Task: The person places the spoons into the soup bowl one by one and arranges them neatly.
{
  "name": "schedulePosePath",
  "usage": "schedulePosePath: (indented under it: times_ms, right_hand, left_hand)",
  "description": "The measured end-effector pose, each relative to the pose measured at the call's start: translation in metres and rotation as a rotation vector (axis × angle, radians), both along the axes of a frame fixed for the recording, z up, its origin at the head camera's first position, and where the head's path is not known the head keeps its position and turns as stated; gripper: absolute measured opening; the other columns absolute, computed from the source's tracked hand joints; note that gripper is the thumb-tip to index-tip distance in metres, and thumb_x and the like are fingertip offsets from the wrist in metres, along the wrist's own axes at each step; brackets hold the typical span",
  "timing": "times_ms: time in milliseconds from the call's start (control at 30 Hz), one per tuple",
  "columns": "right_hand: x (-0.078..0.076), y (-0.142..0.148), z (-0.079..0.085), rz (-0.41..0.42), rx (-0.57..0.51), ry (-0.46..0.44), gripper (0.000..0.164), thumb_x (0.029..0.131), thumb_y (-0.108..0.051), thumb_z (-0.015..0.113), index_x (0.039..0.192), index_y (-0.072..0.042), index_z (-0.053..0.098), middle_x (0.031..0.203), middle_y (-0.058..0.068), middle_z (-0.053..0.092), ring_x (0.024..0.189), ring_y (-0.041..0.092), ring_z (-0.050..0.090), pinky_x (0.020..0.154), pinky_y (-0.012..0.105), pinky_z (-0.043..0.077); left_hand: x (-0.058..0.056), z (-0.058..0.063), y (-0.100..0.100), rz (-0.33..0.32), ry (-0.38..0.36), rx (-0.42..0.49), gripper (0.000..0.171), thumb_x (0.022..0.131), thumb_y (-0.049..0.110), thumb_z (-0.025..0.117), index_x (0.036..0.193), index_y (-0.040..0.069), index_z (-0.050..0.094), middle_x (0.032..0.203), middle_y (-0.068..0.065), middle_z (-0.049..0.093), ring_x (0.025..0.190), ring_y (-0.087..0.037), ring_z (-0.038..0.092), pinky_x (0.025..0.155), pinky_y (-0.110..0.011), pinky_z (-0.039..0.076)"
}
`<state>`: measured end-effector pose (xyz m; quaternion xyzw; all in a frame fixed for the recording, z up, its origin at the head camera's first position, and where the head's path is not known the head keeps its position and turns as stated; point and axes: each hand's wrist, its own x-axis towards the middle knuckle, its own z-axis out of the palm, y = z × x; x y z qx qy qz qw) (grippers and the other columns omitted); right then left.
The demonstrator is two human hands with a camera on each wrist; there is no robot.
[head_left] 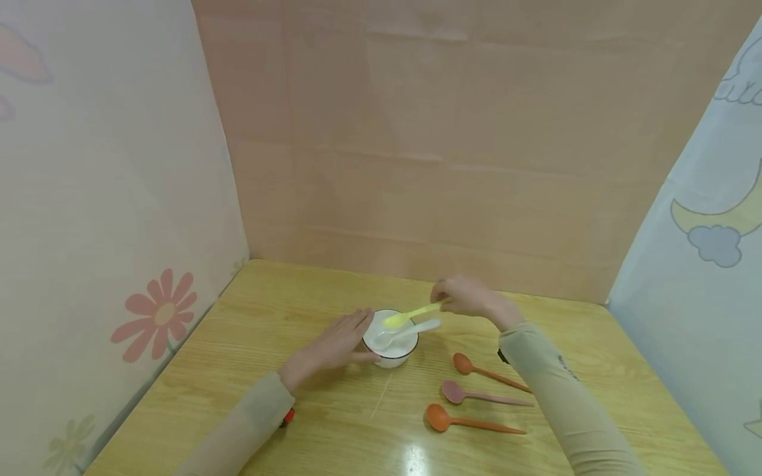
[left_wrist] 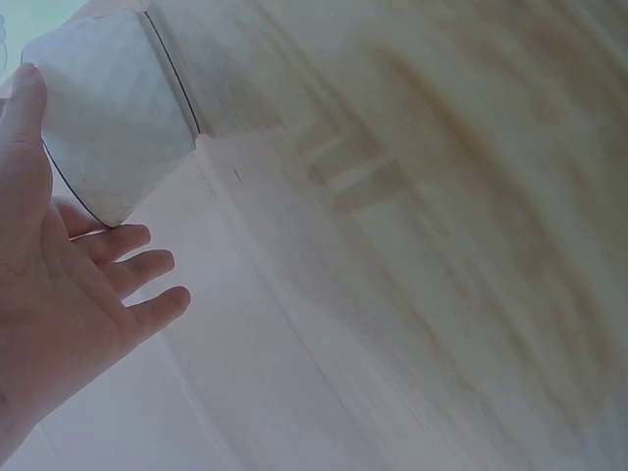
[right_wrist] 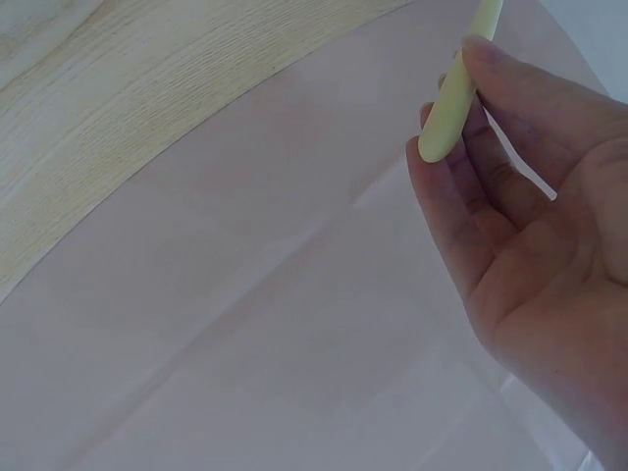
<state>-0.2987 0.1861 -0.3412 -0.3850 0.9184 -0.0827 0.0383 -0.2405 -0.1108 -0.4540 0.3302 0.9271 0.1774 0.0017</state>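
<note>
The yellow spoon (head_left: 411,315) is pinched by the right hand (head_left: 469,295), aimed past eight o'clock over the bowl (head_left: 391,362). Bowl is cupped at nine by the spread left hand (head_left: 336,342).

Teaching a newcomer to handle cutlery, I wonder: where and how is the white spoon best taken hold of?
Probably pinch the free handle end, coming from the person's right: the white spoon's head lies in the bowl and its handle juts past the rim on that side. The yellow spoon lies close behind.
</note>
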Motion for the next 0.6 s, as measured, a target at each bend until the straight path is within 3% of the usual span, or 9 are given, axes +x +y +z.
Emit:
schedulePosePath:
  times_ms: [300,600]
  right_hand:
    - [-0.0004,-0.0046,0.0003,-0.023,0.045,0.02,0.018,0.083,-0.004,0.076,0.1,-0.008,0.074,0.102,0.006,0.073,0.095,0.022,0.071,0.081,0.036,0.058]
    - [-0.0039,-0.0109,0.0008,0.033,0.022,-0.016,0.018,0.083,0.0,0.074,0.101,-0.005,0.073,0.101,0.006,0.071,0.097,0.023,0.07,0.085,0.037,0.058]
  left_hand:
    - [0.0007,0.001,0.0018,0.002,-0.017,0.016,0.094,0.094,0.055,0.059,0.156,-0.005,0.02,0.162,-0.025,0.024,0.15,-0.043,0.026,0.121,-0.058,0.027]
    - [-0.0018,0.0005,0.0043,0.009,-0.008,-0.001,0.093,0.094,0.055,0.059,0.156,-0.004,0.021,0.162,-0.024,0.025,0.15,-0.041,0.026,0.12,-0.057,0.028]
